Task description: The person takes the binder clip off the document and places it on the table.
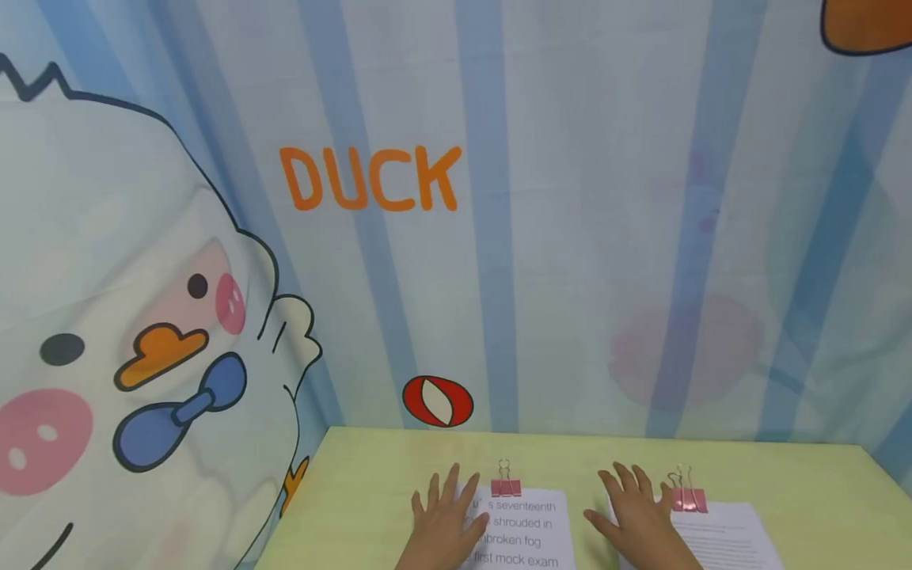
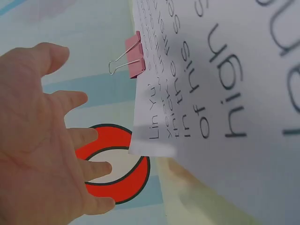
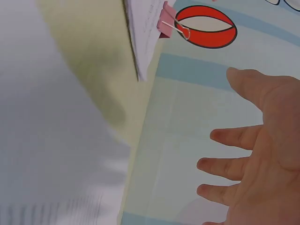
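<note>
Backed by pale blue-striped cloth [image 1: 591, 198], printed with orange DUCK lettering [image 1: 424, 178], white cartoon duck [image 1: 93, 229] at left, red oval [image 1: 438, 401] lower down. Fronted by pale yellow worktop [image 1: 363, 483].

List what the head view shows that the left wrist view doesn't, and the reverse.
Head view only: the right hand, the right-hand papers with their own pink clip, and the orange DUCK lettering on the backdrop.

Left wrist view only: the palm side of the left hand and the printed word "high".

Both: that hand, the left-hand papers, their pink binder clip and the red-and-cream oval print.
</note>
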A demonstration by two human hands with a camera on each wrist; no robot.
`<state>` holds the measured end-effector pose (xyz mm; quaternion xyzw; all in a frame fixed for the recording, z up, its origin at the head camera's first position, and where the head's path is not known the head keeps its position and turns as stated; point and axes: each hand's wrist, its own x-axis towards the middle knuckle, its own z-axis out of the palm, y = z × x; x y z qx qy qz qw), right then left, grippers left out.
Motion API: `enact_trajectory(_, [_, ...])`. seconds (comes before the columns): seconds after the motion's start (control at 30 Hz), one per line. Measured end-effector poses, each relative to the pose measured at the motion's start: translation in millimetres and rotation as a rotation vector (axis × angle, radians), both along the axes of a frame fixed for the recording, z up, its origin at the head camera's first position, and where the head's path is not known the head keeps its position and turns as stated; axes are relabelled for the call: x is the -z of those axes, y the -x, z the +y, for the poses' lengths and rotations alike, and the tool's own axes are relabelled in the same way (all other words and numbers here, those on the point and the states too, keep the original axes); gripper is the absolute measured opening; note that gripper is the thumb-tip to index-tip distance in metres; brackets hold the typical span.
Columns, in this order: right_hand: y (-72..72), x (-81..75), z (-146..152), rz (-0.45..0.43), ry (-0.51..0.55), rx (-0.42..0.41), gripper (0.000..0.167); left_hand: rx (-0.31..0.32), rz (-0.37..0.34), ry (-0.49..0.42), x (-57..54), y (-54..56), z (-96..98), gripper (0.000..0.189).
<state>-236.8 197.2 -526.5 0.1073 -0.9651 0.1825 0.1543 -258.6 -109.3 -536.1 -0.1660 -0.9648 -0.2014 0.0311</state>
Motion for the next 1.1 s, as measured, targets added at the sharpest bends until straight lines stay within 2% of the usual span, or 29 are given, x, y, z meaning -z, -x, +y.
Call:
enact_trajectory(0.13, [6.7, -3.1, -10, 0.018, 0.013, -0.027, 0.054, 0.014, 0.001, -0.036, -3.3, 2.6, 2.2, 0.057])
enact_trajectory(0.43, [23.3, -10.0, -23, -0.068, 0.053, -0.063, 0.052, -0.009, -0.039, -0.078, -6.8, 18.0, 1.9, 0.060])
enact_trajectory(0.77, [38.0, -10.9, -38, -0.062, 0.088, -0.098, 0.048, -0.091, -0.096, -0.068, 3.4, 27.6, 0.9, 0.065])
enact_trajectory(1.1, [56.0, -10.5, -57, -0.050, 0.141, -0.163, 0.045, -0.074, -0.049, -0.036, 16.9, 34.0, -2.8, 0.059])
